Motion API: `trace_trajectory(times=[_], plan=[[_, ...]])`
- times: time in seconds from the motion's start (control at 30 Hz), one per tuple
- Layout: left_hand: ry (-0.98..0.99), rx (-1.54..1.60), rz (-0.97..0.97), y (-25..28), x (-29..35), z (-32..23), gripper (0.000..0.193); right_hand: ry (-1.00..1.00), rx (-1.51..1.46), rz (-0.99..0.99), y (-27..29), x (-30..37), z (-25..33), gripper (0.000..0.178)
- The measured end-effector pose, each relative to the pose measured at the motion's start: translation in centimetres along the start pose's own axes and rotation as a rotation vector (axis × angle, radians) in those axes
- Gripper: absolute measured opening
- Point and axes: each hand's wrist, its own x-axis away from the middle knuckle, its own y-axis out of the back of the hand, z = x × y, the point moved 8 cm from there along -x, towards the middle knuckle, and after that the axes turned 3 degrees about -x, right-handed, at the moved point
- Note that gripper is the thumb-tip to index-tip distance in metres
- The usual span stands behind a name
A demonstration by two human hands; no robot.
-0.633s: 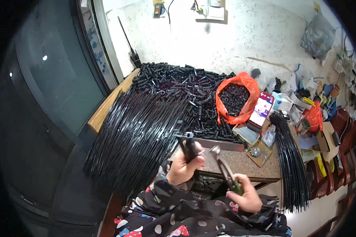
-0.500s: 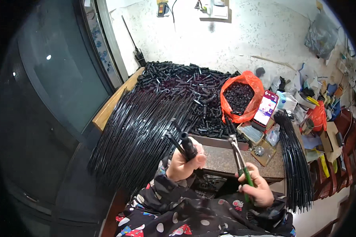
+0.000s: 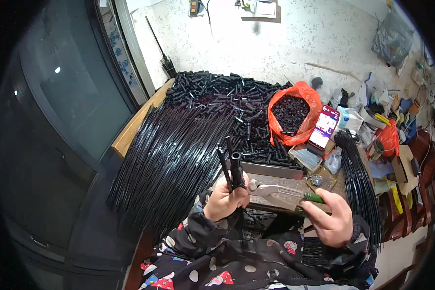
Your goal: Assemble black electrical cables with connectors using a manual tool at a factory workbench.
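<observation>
In my left hand (image 3: 217, 205) a black hollow tube-shaped piece (image 3: 236, 169) stands nearly upright, its round opening facing up. Beside it, thin black rods (image 3: 223, 163) are gripped in the same closed hand. My right hand (image 3: 332, 220) is wrapped around the green handles of a pair of pliers (image 3: 278, 190), which lies almost level. The jaws reach the lower part of the tube piece, right by my left fingers; what exactly they bite on is hidden. Behind my left hand spreads a thick layer of long black rods (image 3: 164, 159).
A heap of short black tube pieces (image 3: 208, 92) covers the back of the table. An orange-red plastic bag (image 3: 314, 96) holds small black parts. Next to it leans a lit phone (image 3: 324, 128). Another rod bundle (image 3: 355, 179) hangs at the right, near clutter and a cardboard box (image 3: 407, 169).
The pliers have swung from upright to nearly level, and their jaws have come over to the tube piece. My right hand has shifted right; the tube piece now stands straighter in my left.
</observation>
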Motion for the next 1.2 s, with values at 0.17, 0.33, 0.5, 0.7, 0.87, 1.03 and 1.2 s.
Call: trace_trajectory(times=[0.17, 0.33, 0.5, 0.7, 0.87, 1.03, 1.2], plan=[[-0.078, -0.067, -0.089, 0.5, 0.0, -1.4, 0.035, -0.541, -1.486, 0.512, -8.6, 3.8, -1.0, 0.020], [-0.012, 0.080, 0.119, -2.7, -1.5, -0.2, 0.037, -1.033, -2.450, 0.589, -15.1, 9.2, 1.9, 0.020], [-0.058, -0.279, -0.097, -1.5, -2.4, -0.8, 0.020, -0.639, -0.987, 0.240, -10.4, 3.3, -4.3, 0.039], [-0.099, -0.250, -0.179, -0.3, -2.4, -1.3, 0.021, -0.903, -1.472, 0.594, -10.7, 5.3, -2.4, 0.017], [-0.001, -0.386, -0.119, -1.6, -3.2, -1.2, 0.017, -0.715, -1.592, 0.738, -13.2, 5.4, -1.1, 0.030], [-0.109, -0.558, -0.189, 1.1, -1.2, -2.4, 0.043, -0.184, -0.116, -0.207, -5.7, 1.4, -3.7, 0.038], [0.028, -0.205, -0.031, -0.7, -1.3, -1.0, 0.050, -0.923, -1.564, 0.678, -13.1, 6.8, -0.3, 0.010]])
